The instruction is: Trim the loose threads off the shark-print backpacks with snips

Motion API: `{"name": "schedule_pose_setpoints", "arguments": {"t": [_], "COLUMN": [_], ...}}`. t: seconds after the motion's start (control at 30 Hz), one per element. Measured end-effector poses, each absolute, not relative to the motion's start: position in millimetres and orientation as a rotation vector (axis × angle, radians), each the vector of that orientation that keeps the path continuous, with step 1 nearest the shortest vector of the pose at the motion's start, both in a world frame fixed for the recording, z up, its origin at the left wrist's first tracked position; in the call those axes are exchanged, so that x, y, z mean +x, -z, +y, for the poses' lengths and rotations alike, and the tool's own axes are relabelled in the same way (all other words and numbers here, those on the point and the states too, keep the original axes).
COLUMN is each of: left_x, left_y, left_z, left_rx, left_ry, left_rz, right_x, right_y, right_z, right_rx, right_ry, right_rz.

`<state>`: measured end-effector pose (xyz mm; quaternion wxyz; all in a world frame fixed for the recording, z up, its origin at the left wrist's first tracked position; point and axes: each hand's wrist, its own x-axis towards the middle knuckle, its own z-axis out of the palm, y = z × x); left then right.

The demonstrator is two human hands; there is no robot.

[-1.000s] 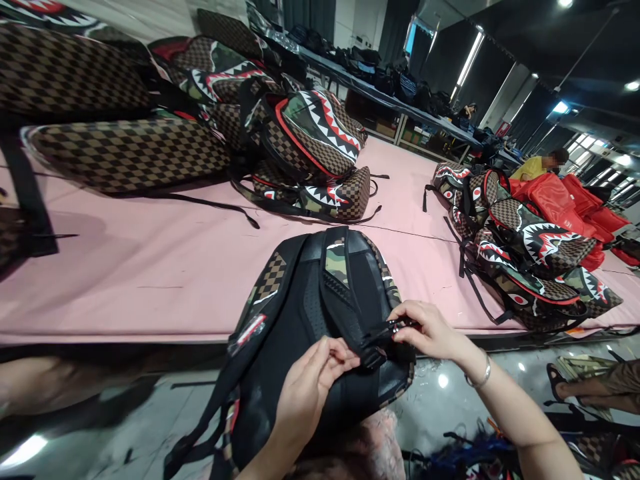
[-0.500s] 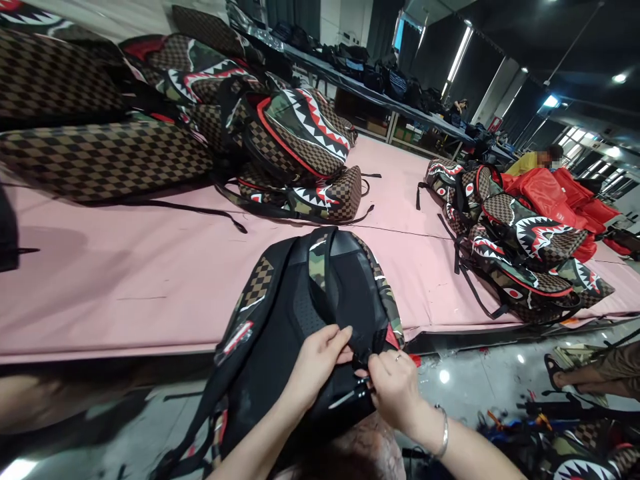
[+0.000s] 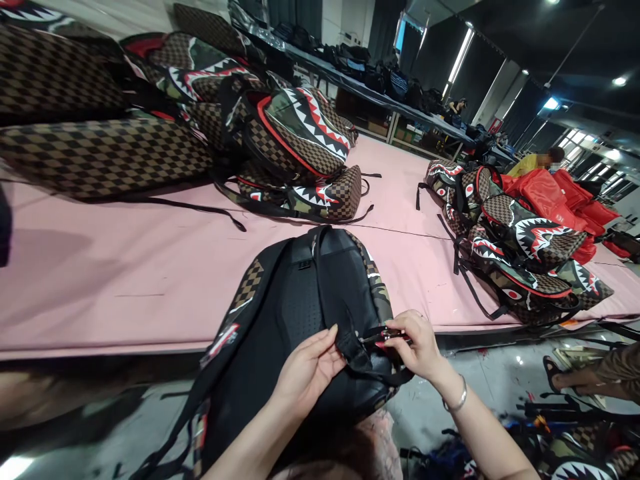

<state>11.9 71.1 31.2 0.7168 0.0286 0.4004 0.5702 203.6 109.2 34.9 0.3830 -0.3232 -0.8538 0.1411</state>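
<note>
A black-backed backpack with checkered and camouflage sides leans against the front edge of the pink table, its back panel facing up. My left hand pinches the edge of the black shoulder strap near its lower end. In my right hand is a small dark metal tool, probably snips, its tip pointing left and touching or close to the strap end. The fingers of my right hand are closed round its handles.
Checkered shark-mouth backpacks lie piled on the pink table at the left and right. Red bags and a person in yellow are beyond. More bags lie on the floor, near a person's leg.
My right hand has moved up and right, bringing the tool from below the strap to beside its end. The strap now lies flatter, camouflage side hidden, and the backpack has shifted slightly left.
</note>
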Motion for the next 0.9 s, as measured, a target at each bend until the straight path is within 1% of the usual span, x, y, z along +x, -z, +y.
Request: {"name": "schedule_pose_setpoints", "arguments": {"t": [0.27,0.5,0.73,0.8,0.9], "left_x": [12.5,13.8,16.4,16.1,15.0], "left_y": [-27.0,-25.6,-27.8,-26.8,-21.9], "left_z": [69.5,70.0,69.9,69.8,70.7], "left_rx": [0.085,0.135,0.120,0.105,0.059], "left_ry": [-1.250,-1.216,-1.206,-1.211,-1.225], "left_rz": [0.902,0.902,0.911,0.914,0.914], "right_x": [195.8,202.3,196.7,197.5,203.6], "right_y": [-48.0,-51.2,-52.4,-48.5,-38.6], "right_z": [113.0,113.4,112.0,109.4,101.9], "right_rx": [-0.771,-0.696,-0.757,-0.783,-0.944], "right_ry": [-0.253,-0.299,-0.164,-0.261,-0.587], "right_rz": [-2.411,-2.521,-2.602,-2.496,-2.180]}}
